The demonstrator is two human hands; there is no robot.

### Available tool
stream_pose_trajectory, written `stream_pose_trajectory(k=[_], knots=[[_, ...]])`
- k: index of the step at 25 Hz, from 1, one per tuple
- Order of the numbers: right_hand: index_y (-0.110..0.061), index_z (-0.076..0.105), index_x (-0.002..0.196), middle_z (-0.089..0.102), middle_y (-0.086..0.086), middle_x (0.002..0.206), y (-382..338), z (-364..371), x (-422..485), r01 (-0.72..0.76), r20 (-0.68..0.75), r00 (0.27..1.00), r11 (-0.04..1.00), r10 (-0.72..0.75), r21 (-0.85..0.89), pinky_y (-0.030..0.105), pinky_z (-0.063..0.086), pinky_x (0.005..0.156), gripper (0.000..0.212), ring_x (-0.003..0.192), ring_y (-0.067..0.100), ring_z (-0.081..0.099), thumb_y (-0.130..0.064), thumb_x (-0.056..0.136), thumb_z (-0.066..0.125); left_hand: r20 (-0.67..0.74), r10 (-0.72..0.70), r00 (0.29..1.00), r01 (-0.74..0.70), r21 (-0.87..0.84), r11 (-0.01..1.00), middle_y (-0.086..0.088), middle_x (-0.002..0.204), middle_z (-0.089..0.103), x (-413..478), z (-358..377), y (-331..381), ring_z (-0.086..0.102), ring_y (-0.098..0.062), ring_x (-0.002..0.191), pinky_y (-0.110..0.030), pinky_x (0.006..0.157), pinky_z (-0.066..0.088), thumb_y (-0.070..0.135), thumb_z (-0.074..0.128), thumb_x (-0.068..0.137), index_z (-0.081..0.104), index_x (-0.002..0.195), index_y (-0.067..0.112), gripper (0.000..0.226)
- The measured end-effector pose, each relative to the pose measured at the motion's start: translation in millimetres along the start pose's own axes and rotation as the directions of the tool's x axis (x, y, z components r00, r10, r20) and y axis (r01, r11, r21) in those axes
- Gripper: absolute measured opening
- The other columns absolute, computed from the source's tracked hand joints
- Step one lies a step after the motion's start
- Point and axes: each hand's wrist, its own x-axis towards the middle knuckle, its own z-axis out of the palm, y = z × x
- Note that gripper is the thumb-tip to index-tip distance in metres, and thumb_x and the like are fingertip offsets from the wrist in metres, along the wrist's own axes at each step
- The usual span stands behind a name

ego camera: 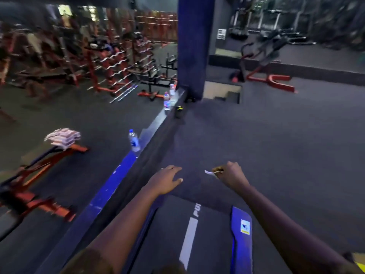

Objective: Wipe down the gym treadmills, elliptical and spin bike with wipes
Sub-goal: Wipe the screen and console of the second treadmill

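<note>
Reaching forward, left hand (167, 179) slack-fingered, right hand (232, 174) pinching a scrap (209, 172) (blurred).

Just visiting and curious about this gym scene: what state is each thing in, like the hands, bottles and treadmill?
left hand: open, fingers relaxed, holding nothing.
right hand: curled, pinching a small white piece, maybe a wipe.
treadmill belt: under the forearms; running or stopped, cannot tell.
nearest water bottle: upright on the ledge, capped.
far water bottle: upright on the same ledge.
striped cloths: piled on a red bench.
</note>
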Motion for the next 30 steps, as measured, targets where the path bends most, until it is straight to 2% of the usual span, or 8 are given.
stream_pose_trajectory(k=[4,7,11,14,19,24,27,30], knots=[[-0.011,0.072,0.097,0.068,0.016,0.102,37.2,-8.1,76.7,-0.072,-0.046,0.996,0.996,0.070,-0.051,0.031,0.042,0.075,0.021,0.103,0.032,0.059,-0.016,0.088,0.053,0.064,0.089,0.994,-0.091,0.034,0.995,-0.004,0.144,0.040,121.3,-9.0,3.3,0.043,-0.025,0.129,-0.037,0.107,0.034,0.036,0.049,0.096,0.038,0.143,0.016,0.052],[-0.016,0.073,0.101,0.070,0.008,0.106,53.0,-21.0,144.9,-0.116,-0.071,0.991,0.993,0.116,0.004,0.027,0.043,0.080,0.023,0.107,0.026,0.060,-0.015,0.086,0.056,0.136,0.145,0.980,-0.157,0.089,0.984,-0.005,0.146,0.038,214.5,-21.5,3.3,0.039,-0.023,0.133,-0.039,0.111,0.029,0.037,0.045,0.098,0.035,0.144,0.016,0.052],[-0.013,0.072,0.104,0.068,0.010,0.109,71.1,-50.7,226.7,-0.196,-0.081,0.977,0.981,0.196,0.014,0.029,0.042,0.086,0.023,0.108,0.028,0.059,-0.017,0.087,0.057,0.236,0.201,0.951,-0.236,0.128,0.963,-0.008,0.149,0.034,323.7,-48.5,18.8,0.033,-0.022,0.137,-0.034,0.113,0.024,0.036,0.043,0.099,0.030,0.146,0.012,0.055],[-0.014,0.072,0.103,0.069,0.011,0.107,96.0,-67.7,278.5,-0.260,-0.140,0.955,0.965,0.263,0.035,0.031,0.045,0.087,0.026,0.106,0.029,0.059,-0.010,0.084,0.054,0.255,0.254,0.933,-0.296,0.144,0.944,-0.008,0.151,0.032,397.4,-66.3,40.8,0.031,-0.020,0.138,-0.029,0.110,0.027,0.037,0.042,0.099,0.029,0.147,0.011,0.056],[-0.014,0.073,0.099,0.070,0.015,0.102,147.9,-69.0,362.1,-0.317,-0.149,0.935,0.946,0.323,0.066,0.031,0.048,0.082,0.026,0.102,0.029,0.062,-0.009,0.081,0.055,0.250,0.265,0.931,-0.316,0.192,0.929,-0.010,0.149,0.036,502.8,-61.3,59.8,0.034,-0.022,0.137,-0.031,0.110,0.029,0.039,0.044,0.098,0.035,0.144,0.011,0.055],[-0.020,0.073,0.098,0.070,0.012,0.103,234.7,-41.8,470.1,-0.323,-0.147,0.934,0.946,0.324,0.030,0.029,0.047,0.079,0.031,0.102,0.028,0.062,-0.006,0.079,0.053,0.200,0.267,0.943,-0.313,0.251,0.916,-0.009,0.141,0.046,622.7,-22.4,70.4,0.040,-0.023,0.132,-0.033,0.107,0.035,0.041,0.044,0.097,0.045,0.137,0.012,0.049],[-0.019,0.074,0.095,0.070,0.013,0.101,319.6,-15.1,553.0,-0.334,-0.162,0.930,0.942,0.331,0.010,0.029,0.048,0.078,0.029,0.099,0.030,0.063,-0.007,0.079,0.054,0.226,0.258,0.939,-0.322,0.321,0.890,-0.011,0.138,0.050,726.5,20.9,84.7,0.046,-0.026,0.127,-0.036,0.103,0.039,0.043,0.045,0.096,0.049,0.134,0.011,0.049],[-0.016,0.074,0.093,0.069,0.015,0.098,415.3,-8.1,629.3,-0.374,-0.246,0.897,0.927,0.366,0.018,0.030,0.049,0.077,0.023,0.097,0.032,0.063,-0.009,0.079,0.056,0.175,0.303,0.937,-0.347,0.334,0.877,-0.011,0.131,0.056,847.4,55.3,114.2,0.052,-0.028,0.120,-0.038,0.098,0.044,0.046,0.047,0.095,0.054,0.127,0.012,0.047]])
